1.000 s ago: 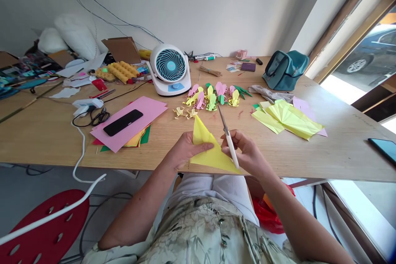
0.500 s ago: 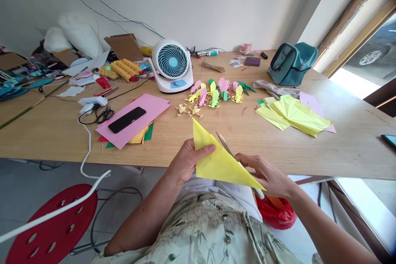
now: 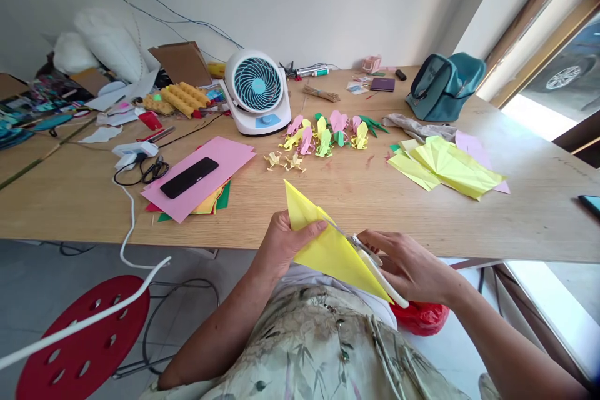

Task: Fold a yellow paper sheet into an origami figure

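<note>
My left hand [image 3: 282,244] pinches a folded yellow paper triangle [image 3: 328,247] at its left side, just in front of the wooden table's [image 3: 328,206] near edge. My right hand [image 3: 410,265] grips white-handled scissors [image 3: 375,262]. Their blades run into the paper's upper edge, mostly hidden by the sheet.
On the table lie small folded paper figures [image 3: 328,134], a pile of yellow sheets [image 3: 445,165], pink sheets with a black device [image 3: 190,178], a white fan [image 3: 257,94], a teal bag [image 3: 443,84] and a phone [image 3: 591,203]. A red stool [image 3: 79,344] stands at lower left.
The scissors have swung from upright in front of the paper to lying along its upper edge, cutting in. The paper has tilted and dropped slightly toward my lap.
</note>
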`<action>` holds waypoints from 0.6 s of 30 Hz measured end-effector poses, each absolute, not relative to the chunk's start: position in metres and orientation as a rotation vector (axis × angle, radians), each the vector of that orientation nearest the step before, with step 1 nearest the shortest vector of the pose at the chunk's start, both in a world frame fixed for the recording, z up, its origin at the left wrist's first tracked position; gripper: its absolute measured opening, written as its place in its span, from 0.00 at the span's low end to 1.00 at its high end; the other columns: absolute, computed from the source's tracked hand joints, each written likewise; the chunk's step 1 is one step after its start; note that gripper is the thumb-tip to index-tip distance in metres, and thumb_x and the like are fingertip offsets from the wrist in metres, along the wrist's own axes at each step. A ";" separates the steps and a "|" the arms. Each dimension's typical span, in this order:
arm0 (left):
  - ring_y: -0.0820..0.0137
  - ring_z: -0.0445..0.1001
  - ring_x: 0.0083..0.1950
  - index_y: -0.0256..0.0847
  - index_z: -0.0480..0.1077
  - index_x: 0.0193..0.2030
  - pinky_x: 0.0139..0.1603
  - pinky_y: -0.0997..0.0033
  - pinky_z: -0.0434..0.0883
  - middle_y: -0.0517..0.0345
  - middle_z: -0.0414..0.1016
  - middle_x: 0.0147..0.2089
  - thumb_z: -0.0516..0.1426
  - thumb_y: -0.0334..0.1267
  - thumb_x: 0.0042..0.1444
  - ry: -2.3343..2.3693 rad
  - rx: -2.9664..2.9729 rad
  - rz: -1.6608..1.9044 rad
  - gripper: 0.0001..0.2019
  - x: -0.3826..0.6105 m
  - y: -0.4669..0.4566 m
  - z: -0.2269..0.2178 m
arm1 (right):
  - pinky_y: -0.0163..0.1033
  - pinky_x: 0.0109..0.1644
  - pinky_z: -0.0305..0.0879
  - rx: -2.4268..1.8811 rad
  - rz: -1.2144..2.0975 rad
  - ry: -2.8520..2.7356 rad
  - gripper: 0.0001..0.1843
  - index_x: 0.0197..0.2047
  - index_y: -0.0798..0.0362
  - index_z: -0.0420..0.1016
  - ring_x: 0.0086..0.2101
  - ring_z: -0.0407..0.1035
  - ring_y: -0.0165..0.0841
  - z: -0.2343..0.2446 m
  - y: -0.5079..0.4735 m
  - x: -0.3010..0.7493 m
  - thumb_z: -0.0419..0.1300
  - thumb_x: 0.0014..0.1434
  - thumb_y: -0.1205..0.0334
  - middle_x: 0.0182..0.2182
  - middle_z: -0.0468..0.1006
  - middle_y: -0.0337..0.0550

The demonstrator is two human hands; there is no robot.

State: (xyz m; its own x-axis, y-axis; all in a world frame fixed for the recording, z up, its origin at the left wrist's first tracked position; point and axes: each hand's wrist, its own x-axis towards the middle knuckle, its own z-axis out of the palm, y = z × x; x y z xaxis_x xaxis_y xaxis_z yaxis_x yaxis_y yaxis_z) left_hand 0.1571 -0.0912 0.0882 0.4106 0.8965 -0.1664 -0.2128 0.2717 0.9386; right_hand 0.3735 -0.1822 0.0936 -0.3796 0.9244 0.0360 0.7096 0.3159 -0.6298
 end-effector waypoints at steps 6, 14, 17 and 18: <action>0.66 0.79 0.30 0.37 0.81 0.30 0.31 0.72 0.75 0.55 0.82 0.30 0.72 0.44 0.42 0.828 1.059 0.857 0.13 0.150 -0.091 0.082 | 0.38 0.32 0.53 -1.456 0.677 -2.235 0.14 0.42 0.51 0.67 0.26 0.62 0.32 0.091 -0.183 0.371 0.50 0.68 0.49 0.28 0.71 0.40; 0.66 0.78 0.28 0.37 0.79 0.28 0.30 0.71 0.75 0.54 0.81 0.29 0.73 0.44 0.39 0.901 1.025 0.878 0.14 0.149 -0.098 0.089 | 0.37 0.30 0.51 -1.416 0.621 -2.211 0.13 0.38 0.51 0.66 0.24 0.58 0.30 0.085 -0.185 0.370 0.51 0.67 0.51 0.26 0.69 0.38; 0.66 0.78 0.28 0.37 0.79 0.28 0.29 0.71 0.74 0.55 0.81 0.29 0.73 0.44 0.39 0.905 1.017 0.877 0.14 0.149 -0.098 0.090 | 0.37 0.31 0.52 -1.404 0.614 -2.205 0.13 0.38 0.51 0.66 0.25 0.59 0.31 0.084 -0.185 0.371 0.51 0.67 0.51 0.26 0.69 0.39; 0.66 0.78 0.28 0.37 0.79 0.28 0.29 0.71 0.74 0.55 0.81 0.29 0.73 0.44 0.38 0.903 1.011 0.878 0.14 0.149 -0.098 0.091 | 0.37 0.31 0.52 -1.400 0.617 -2.203 0.13 0.38 0.51 0.66 0.26 0.59 0.31 0.083 -0.185 0.372 0.51 0.67 0.50 0.26 0.69 0.39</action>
